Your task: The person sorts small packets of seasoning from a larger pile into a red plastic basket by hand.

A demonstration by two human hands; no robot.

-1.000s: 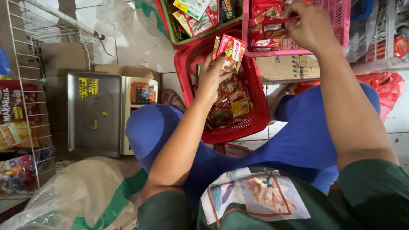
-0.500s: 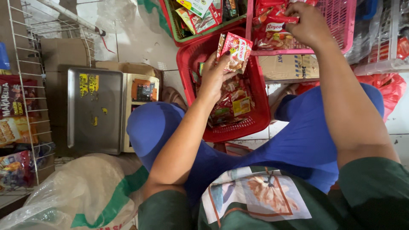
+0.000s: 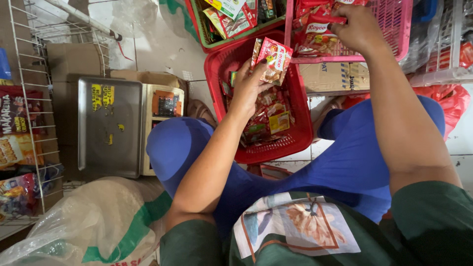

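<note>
Above the red basket [image 3: 300,133], which sits on the floor between the person's blue-clad knees, the left hand [image 3: 249,88] pinches a small stack of red seasoning sachets [image 3: 273,61] between thumb and fingers. The sachets stand roughly upright, their long axis tilted slightly toward the right, and they hover over the basket's far rim, clear of the loose packets lying inside. Just beyond and to the right, the right hand [image 3: 359,29] reaches into a pink basket [image 3: 394,44]; its fingers are curled down onto red packets [image 3: 315,29] there, pressing or gripping them, though the exact hold cannot be told. The two hands are near each other, the left one lower and closer to the body, so the held sachets lie just left of and below the pink basket's near edge. A green basket [image 3: 217,44] of mixed packets sits further left. A metal weighing scale [image 3: 111,128] stands to the left.
</note>
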